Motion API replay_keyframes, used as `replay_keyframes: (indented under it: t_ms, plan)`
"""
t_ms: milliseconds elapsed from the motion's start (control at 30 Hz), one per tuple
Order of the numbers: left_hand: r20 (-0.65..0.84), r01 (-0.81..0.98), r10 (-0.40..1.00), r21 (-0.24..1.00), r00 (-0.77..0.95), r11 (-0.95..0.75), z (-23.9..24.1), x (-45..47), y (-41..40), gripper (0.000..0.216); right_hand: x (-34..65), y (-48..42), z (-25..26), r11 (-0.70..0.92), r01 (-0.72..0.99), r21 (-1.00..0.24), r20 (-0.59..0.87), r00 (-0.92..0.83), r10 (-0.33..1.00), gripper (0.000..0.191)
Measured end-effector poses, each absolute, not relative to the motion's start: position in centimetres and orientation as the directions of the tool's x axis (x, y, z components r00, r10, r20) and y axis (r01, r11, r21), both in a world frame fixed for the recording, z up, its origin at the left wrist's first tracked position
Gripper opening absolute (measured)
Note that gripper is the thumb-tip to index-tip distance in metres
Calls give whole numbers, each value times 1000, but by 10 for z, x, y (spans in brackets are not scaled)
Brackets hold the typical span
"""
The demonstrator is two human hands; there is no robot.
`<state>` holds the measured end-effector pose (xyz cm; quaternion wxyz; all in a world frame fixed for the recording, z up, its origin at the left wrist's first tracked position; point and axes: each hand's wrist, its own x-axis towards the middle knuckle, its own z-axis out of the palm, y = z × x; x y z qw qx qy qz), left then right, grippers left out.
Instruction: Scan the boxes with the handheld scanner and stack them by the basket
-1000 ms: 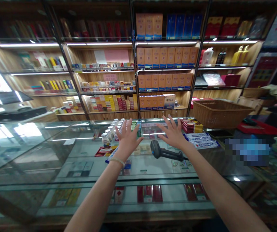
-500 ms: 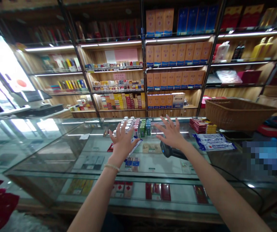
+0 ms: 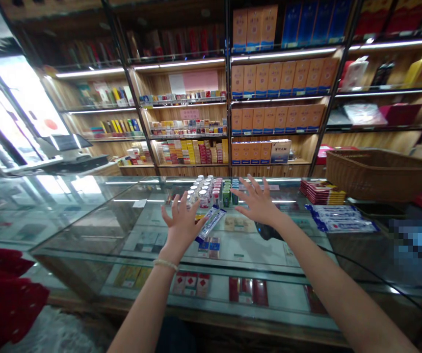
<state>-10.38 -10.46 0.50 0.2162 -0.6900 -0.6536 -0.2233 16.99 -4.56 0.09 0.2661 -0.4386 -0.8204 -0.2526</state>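
Fingers spread and holding nothing, my left hand is over the glass counter. Close beside its thumb lies a blue-and-white packet, slanted on the glass. My right hand is also open, fingers apart, with a black handheld scanner below its wrist, partly hidden. Between and beyond both hands stand small white-capped bottles in rows, with pink packs and green packs beside them. Whether either hand touches the glass is unclear.
Stacked red-and-yellow packets and more blue-and-white packets lie on the right, near a wicker basket. The scanner's black cable runs along the counter. Boxed goods fill the back shelves. Red cloth shows at lower left.
The view has shifted slightly, so the shelves and counter sit further right. My left hand is now further left of the blue-and-white packet, uncovering more of it. Both hands stay open.
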Motion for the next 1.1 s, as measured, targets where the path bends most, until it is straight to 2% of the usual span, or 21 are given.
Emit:
replay_keyframes:
  t_ms: [200, 333, 433, 633, 1100]
  plan:
    - [579, 999, 814, -9, 49, -53, -5, -109, -115, 47, 150, -37, 1, 538, 811, 230, 634, -544, 550, 58]
    - [558, 997, 828, 15, 51, -72, -11, -107, -122, 35, 135, -30, -4, 572, 781, 249, 589, -591, 551, 58]
    - [549, 996, 834, 29, 52, -81, -15, -106, -127, 25, 124, -24, -10, 592, 763, 260, 549, -621, 559, 53]
    - [517, 993, 854, 55, 60, -103, -21, -104, -133, 19, 112, -16, -21, 618, 733, 284, 511, -661, 549, 41]
    - [564, 993, 819, -19, 105, -114, -35, -105, -134, 14, 102, -6, -39, 647, 710, 276, 450, -691, 566, 31]
